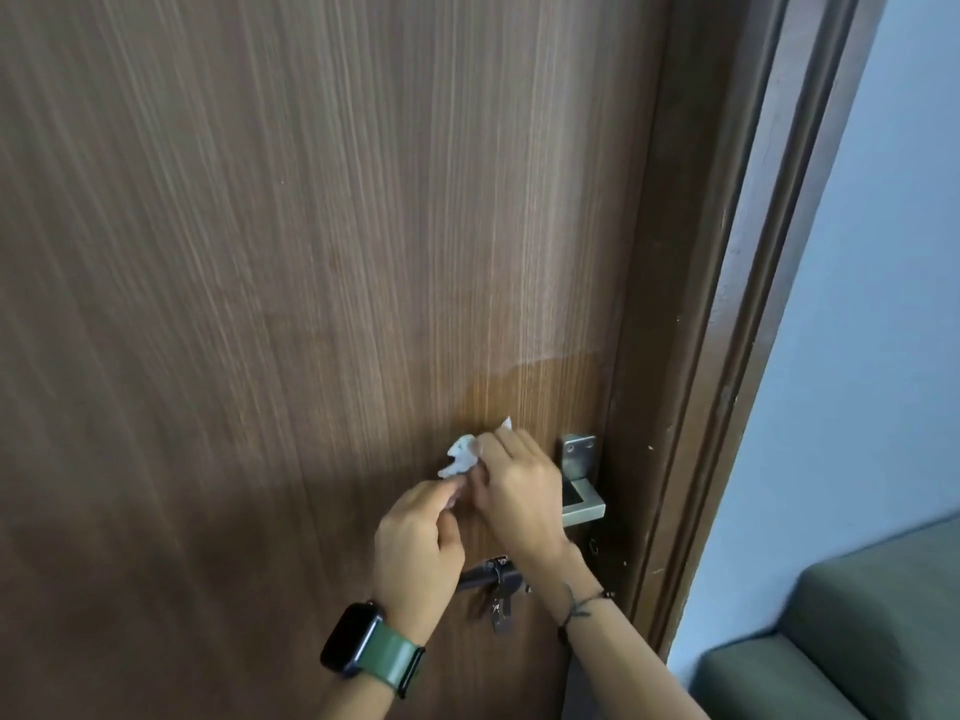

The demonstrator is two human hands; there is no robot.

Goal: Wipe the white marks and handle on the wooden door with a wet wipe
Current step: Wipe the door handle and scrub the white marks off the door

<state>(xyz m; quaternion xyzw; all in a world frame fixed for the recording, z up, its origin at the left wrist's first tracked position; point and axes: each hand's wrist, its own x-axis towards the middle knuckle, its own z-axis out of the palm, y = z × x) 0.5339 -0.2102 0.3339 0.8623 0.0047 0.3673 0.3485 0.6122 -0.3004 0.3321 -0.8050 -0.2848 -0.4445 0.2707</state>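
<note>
1. The wooden door (311,252) fills most of the frame, its grain running top to bottom, with the darker door frame (727,304) along its right edge and a pale wall (883,252) beyond that at the right of the picture
2. Your right hand (519,491) sits low and right of centre, pressed flat toward the door, and its grip is closed over a crumpled white wet wipe (460,456) that sticks out past the fingers to the left, with a small corner poking up above them
3. Your left hand (415,543) is just below and left of the right one, fingers curled narrow, the fingertips (452,488) touching the lower edge of the wipe; you cannot tell whether they pinch it or only rest against it
4. A darker, glossy damp patch (530,392) shows on the door right above the wipe
5. The metal handle (582,485) lies just right of your right hand, its plate screwed near the door edge and its lever partly hidden behind the hand
6. Below your hands a dark bolt (488,576) crosses the door, with keys (498,610) hanging from it
7. A black watch on a green strap (363,641) circles your left wrist, and a thin dark cord bracelet (582,605) your right
8. A grey-green cushioned seat (857,641) fills the lower right corner
</note>
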